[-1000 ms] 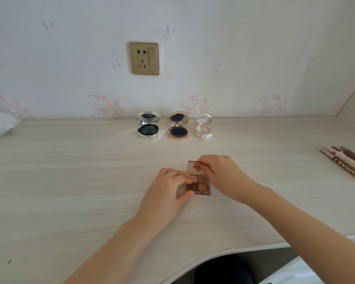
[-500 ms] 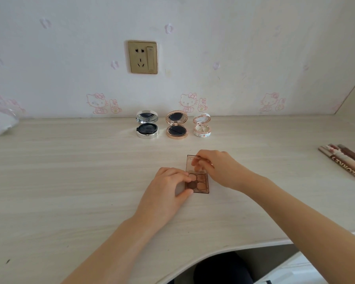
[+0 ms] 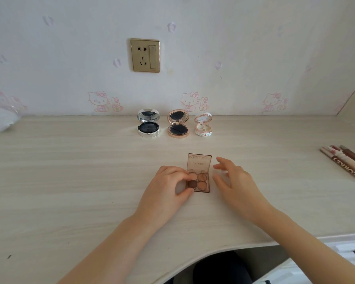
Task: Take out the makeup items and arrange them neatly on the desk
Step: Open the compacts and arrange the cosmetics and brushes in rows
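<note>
- Brown eyeshadow palette (image 3: 199, 173) lies open at frame centre on the desk (image 3: 70, 171); left hand (image 3: 168, 187) grip pinches its base.
- Right hand (image 3: 234, 179) grip loose, fingers spread, just right of it, not touching.
- Three open compacts (image 3: 178, 127) in a row above.
- Tubes (image 3: 344, 160) cut off at right edge.

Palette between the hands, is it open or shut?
Open. The palette has its lid raised at the back, and four shadow pans show. The left hand holds it; the right hand is off it.
</note>
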Tool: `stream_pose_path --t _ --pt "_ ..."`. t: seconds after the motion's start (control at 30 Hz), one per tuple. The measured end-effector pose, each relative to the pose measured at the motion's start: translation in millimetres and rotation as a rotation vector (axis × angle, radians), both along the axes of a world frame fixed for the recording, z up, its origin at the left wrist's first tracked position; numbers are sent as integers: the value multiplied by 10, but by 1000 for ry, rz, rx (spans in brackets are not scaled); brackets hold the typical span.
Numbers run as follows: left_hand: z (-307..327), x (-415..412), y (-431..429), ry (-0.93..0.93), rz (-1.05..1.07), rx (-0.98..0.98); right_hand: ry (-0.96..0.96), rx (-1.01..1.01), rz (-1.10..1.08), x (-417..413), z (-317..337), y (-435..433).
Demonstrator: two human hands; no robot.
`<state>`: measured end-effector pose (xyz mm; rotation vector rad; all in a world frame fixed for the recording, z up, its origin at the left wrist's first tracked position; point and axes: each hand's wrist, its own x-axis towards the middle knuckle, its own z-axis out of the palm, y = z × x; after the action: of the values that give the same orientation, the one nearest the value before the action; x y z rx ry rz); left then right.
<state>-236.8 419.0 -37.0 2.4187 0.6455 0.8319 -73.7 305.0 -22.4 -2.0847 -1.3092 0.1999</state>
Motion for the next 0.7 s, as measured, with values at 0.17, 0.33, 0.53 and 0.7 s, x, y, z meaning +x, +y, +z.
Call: stream_pose_path --t 0.17,0.33,0.53,0.7 --pt "-5 3 -10 2 9 8 -210 -8 99 -136 -67 -164" --pt "-3 -3 -11 15 38 -25 -274 2 107 -155 -137 -116" --pt "17 -10 18 97 122 30 -286 4 151 -148 -116 49" --pt "36 -12 220 207 152 106 -291 14 174 -155 -109 341"
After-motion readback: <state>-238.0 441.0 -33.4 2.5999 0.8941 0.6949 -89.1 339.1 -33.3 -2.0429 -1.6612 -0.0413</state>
